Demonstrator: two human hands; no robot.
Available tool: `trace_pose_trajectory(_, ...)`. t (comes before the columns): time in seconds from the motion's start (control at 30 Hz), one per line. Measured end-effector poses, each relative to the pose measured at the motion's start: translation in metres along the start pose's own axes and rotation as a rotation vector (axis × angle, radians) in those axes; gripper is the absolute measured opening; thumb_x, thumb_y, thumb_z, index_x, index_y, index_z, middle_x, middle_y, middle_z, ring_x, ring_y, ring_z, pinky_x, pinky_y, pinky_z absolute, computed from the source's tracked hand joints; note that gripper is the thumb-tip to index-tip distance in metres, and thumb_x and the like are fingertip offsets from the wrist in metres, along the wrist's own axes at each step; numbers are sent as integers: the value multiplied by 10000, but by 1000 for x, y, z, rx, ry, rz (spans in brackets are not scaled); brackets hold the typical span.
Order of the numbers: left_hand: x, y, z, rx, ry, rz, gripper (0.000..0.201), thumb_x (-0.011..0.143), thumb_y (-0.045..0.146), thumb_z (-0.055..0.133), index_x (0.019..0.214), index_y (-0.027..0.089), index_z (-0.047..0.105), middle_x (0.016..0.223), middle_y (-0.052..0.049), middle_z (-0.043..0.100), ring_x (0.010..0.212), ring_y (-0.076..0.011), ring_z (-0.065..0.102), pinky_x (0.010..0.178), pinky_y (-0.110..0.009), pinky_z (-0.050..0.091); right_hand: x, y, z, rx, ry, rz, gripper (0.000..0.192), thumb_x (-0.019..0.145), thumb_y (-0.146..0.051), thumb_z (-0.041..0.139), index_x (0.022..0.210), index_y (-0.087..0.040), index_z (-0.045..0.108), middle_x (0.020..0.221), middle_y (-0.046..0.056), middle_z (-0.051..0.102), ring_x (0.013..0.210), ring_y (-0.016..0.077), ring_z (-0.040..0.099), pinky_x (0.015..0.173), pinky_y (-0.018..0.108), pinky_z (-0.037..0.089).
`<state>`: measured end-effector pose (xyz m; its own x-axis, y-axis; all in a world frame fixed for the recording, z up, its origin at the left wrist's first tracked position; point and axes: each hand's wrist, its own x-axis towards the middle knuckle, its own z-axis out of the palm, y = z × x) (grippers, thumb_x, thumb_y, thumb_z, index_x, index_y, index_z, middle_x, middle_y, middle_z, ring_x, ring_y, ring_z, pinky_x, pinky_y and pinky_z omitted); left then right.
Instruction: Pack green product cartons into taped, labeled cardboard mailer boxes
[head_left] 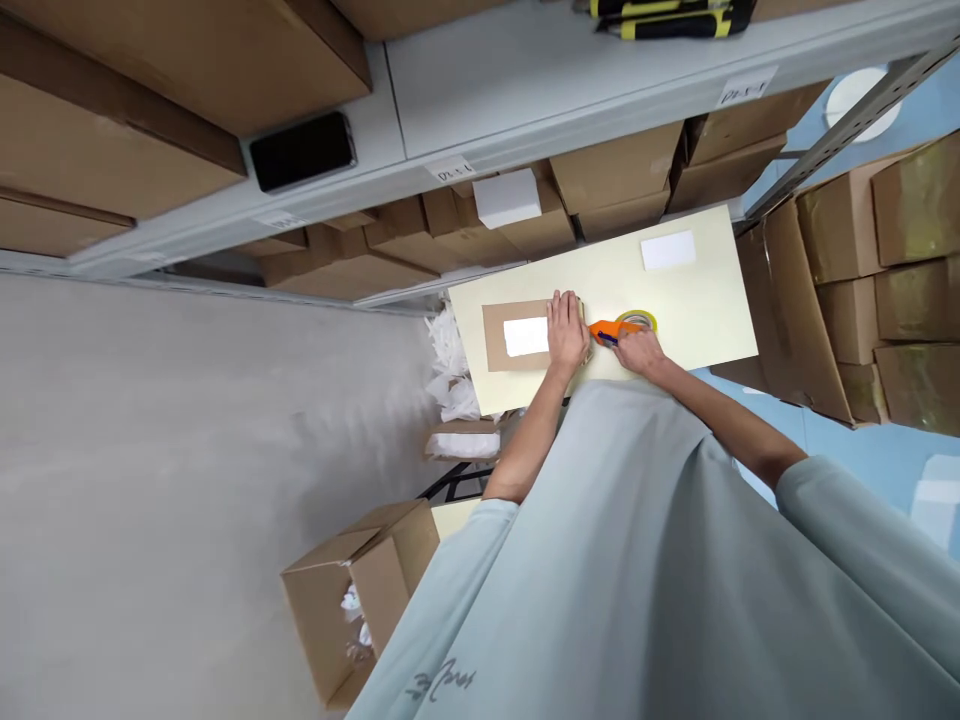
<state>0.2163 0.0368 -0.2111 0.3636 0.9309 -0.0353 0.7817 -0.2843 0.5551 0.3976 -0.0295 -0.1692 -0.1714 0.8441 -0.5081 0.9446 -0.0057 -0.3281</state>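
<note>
A small flat cardboard box (496, 341) with a white label (525, 337) lies on a cream board (709, 320). My left hand (568, 332) rests flat over the box's right end, fingers stretched out side by side. My right hand (637, 350) is closed around an orange tape dispenser (606, 330) with a yellowish roll of tape (637, 318) on it. The dispenser's front end meets the box's right edge, close to my left fingers. Part of that edge is hidden by my hand.
Another white label (667, 250) lies on the board. Beyond it a grey shelf (465, 90) holds cardboard boxes, a black phone (303, 152) and yellow-black cutters (675, 20). A large carton (806, 310) of boxes stands at right. At lower left sits an open carton (390, 565).
</note>
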Motion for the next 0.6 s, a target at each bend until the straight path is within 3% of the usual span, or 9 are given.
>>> trace_pose_trajectory(0.17, -6, 2, 2, 4, 26, 6, 658, 1068, 232, 468, 1689, 22, 524, 1800, -281, 499, 1818, -343, 258, 1515, -594, 118, 12, 15, -36, 45, 148, 226, 652, 1120, -268, 324, 1529, 175, 572, 1349, 479, 724, 1245, 525, 752, 1078, 589, 540)
trace_pose_trajectory(0.33, -4, 19, -13, -41, 78, -38, 605, 1110, 342, 466, 1666, 124, 564, 1755, -270, 561, 1781, -371, 356, 1481, -662, 225, -3, 15, -80, 144, 245, 166, 678, 1166, -459, 350, 1576, 29, 581, 1383, 385, 768, 1280, 478, 780, 1044, 495, 586)
trace_pose_trajectory(0.4, 2, 35, -25, -98, 178, -64, 606, 1126, 395, 445, 1684, 180, 547, 1733, -259, 587, 1758, -386, 405, 1453, -702, 293, -11, 7, -97, 205, 269, 146, 654, 1168, -499, 346, 1613, -81, 582, 1394, 309, 800, 1249, 445, 807, 1000, 473, 610)
trace_pose_trajectory(0.47, 13, 56, -44, -125, 354, 16, 594, 1135, 438, 439, 1685, 242, 551, 1709, -230, 612, 1731, -375, 455, 1463, -673, 312, -15, -2, -121, 232, 303, 117, 645, 1156, -521, 358, 1642, -153, 569, 1369, 266, 823, 1188, 441, 829, 973, 486, 622)
trace_pose_trajectory(0.6, 52, 108, -101, -108, 655, 207, 491, 1164, 437, 432, 1570, 259, 641, 1594, -230, 662, 1598, -348, 600, 1401, -591, 456, -8, -22, -200, 226, 473, -153, 650, 1124, -440, 384, 1654, -91, 524, 1459, 295, 773, 1262, 446, 787, 1028, 490, 607)
